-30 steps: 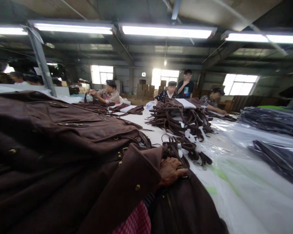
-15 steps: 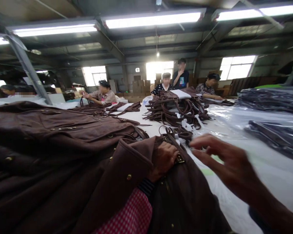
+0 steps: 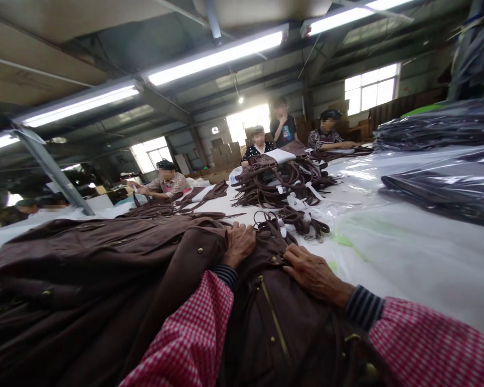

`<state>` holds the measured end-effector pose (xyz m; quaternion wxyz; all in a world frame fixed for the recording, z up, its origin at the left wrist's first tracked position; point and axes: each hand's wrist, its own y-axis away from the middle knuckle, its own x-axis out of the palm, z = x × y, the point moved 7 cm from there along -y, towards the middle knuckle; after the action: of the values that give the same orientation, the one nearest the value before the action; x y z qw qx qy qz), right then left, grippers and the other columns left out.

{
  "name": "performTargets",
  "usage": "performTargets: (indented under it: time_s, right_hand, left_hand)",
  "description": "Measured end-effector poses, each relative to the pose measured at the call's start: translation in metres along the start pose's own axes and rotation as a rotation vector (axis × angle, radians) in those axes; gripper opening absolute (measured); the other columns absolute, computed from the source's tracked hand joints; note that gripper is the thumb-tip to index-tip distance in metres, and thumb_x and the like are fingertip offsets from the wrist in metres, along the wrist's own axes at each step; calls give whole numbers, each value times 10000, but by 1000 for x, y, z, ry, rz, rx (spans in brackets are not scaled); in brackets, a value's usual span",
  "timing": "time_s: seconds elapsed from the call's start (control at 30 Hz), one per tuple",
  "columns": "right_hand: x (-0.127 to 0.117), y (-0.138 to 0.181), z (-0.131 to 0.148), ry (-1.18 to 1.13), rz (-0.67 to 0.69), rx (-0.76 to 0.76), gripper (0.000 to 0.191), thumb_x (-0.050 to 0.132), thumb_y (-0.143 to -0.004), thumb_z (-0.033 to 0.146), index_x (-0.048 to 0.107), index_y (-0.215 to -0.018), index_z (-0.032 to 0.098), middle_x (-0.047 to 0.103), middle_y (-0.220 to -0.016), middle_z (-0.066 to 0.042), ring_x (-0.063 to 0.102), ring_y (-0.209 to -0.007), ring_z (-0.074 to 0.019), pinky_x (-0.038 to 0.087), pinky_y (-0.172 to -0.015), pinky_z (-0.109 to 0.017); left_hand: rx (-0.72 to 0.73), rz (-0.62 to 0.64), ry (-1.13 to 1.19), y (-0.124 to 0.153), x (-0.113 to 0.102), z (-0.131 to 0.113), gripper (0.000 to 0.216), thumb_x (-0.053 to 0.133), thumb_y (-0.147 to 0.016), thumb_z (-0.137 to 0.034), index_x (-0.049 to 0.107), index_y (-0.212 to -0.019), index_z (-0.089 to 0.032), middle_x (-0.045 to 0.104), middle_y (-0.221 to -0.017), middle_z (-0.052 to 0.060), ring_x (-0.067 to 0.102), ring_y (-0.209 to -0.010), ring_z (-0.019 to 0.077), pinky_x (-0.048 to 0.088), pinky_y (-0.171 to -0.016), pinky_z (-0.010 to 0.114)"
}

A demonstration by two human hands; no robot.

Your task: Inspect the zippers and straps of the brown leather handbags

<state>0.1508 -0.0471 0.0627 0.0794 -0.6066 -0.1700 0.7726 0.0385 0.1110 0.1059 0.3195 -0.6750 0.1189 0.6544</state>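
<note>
A dark brown leather jacket lies in front of me, with a slanted brass zip and metal snaps. My left hand is closed on its upper edge, by a folded flap with a snap. At the right edge of the same jacket my right hand is closed, the thumb and fingers pinching the leather. The fingertips of both hands are partly hidden. More brown leather garments lie heaped to the left. Beyond my hands are loose brown straps with white tags.
A tall stack of brown leather pieces with straps stands farther back on the white table. Plastic-wrapped dark garments are piled at the right. Several people sit or stand across the table, one person handling brown pieces.
My right hand has come down and left from the air onto the jacket's edge and closed on it. My left hand still grips the leather. The view has tilted and turned slightly right.
</note>
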Motion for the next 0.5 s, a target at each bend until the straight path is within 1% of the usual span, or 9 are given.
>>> performTargets:
  time_s: [0.07,0.1,0.17,0.23,0.3,0.33,0.4,0.43,0.5]
  right_hand:
    - [-1,-1,-4,-45,-12,20,86,564,-1006,244,591,-1035,167,595,-1138,-96,569,-1085,-257,514,-947,-388]
    - [-1,-2,-6,-66,-20,28,85,570,-1003,245,589,-1030,167,593,-1135,-95,567,-1082,-260,514,-945,-394]
    - [0,-3,-7,-96,-37,39,74,583,-993,241,587,-1009,169,590,-1122,-93,562,-1072,-263,515,-936,-401]
    - [1,-3,-7,-119,-54,46,52,593,-979,221,586,-991,171,585,-1112,-94,554,-1061,-266,513,-931,-408]
    - [4,-4,-6,-142,-69,40,30,593,-968,195,586,-986,172,579,-1106,-96,543,-1058,-269,510,-931,-414]
    - [6,-4,-5,-154,-77,33,25,589,-964,181,586,-987,172,576,-1105,-96,537,-1060,-270,508,-935,-418]
    - [8,-4,-3,-172,-95,18,36,577,-957,159,585,-990,174,571,-1108,-97,526,-1068,-273,505,-945,-424]
    - [9,-5,-3,-179,-101,14,48,568,-954,148,583,-990,176,569,-1107,-97,524,-1071,-273,504,-947,-425]
    - [11,-5,-4,-193,-104,16,77,554,-942,125,581,-988,180,569,-1106,-97,527,-1069,-271,508,-942,-423]
  left_hand:
    - [-26,54,28,-11,0,4,256,473,-966,-318,696,-959,-193,699,-1008,122,524,-1099,317,339,-970,486]
    - [-40,76,50,-16,-1,6,249,489,-950,-325,706,-956,-203,703,-1026,117,532,-1104,318,353,-961,476]
    - [-61,108,110,-28,-5,8,255,510,-930,-359,723,-978,-229,697,-1131,104,536,-1146,311,385,-943,437]
    - [-74,142,185,-40,-6,4,298,500,-935,-428,729,-990,-246,689,-1196,87,563,-1146,283,418,-914,382]
    - [-99,181,258,-50,-1,-4,397,455,-950,-519,732,-957,-234,715,-1142,98,621,-1069,265,444,-869,350]
    - [-124,197,288,-54,4,-9,445,445,-945,-560,731,-927,-220,729,-1092,115,645,-1028,272,453,-857,355]
    - [-185,204,334,-59,17,-19,475,495,-905,-608,724,-875,-192,741,-1027,148,664,-1011,319,454,-883,406]
    - [-213,190,355,-60,23,-23,454,543,-879,-599,720,-868,-181,741,-1022,161,660,-1035,349,443,-914,447]
    - [-250,127,411,-59,31,-30,354,617,-845,-515,718,-895,-179,738,-1054,167,631,-1112,389,407,-970,508]
